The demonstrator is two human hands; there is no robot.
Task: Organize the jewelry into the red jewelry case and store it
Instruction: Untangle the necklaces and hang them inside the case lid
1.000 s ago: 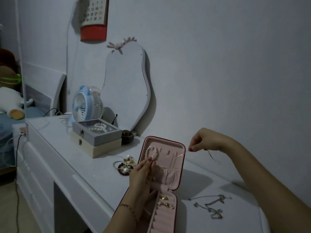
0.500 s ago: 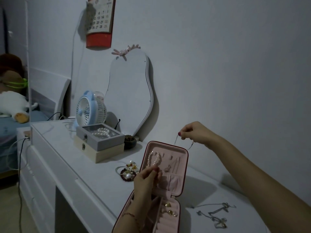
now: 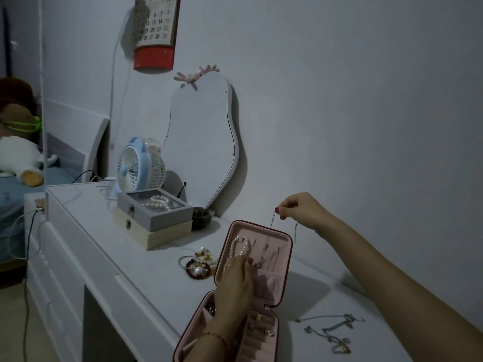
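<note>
On the near right part of the desk, the red jewelry case is standing open, lid upright, pink lining facing the camera, tray half lying toward the near edge. Right hand is pinching the top of a thin silver chain between thumb and fingertip, just above the lid's far rim; a loose end is hanging to the right of the hand. Left hand is reaching into the lid, fingers curled at the lower end of the chain near the elastic pocket; exact grip is hard to tell. A pearl bracelet is already hanging on the lid's left hooks.

Step in hand, as a judgement: hanging the chain on a lid hook and tucking its tail in the pocket. To do it well, keep the chain taut between both hands, bring the right hand down so the chain is catching on a hook, then feed the slack into the pocket with the left, without snagging the pearls.

Compared with half a second ago: right hand is holding the chain more vertically over the lid, and left hand is sitting slightly lower against the lid. The rest of the change is camera shift.

Still waiting: silver necklaces lying on the desk right of the case, beaded bracelets left of it. Farther left, two stacked boxes, a blue fan, a mirror leaning on the wall.
</note>
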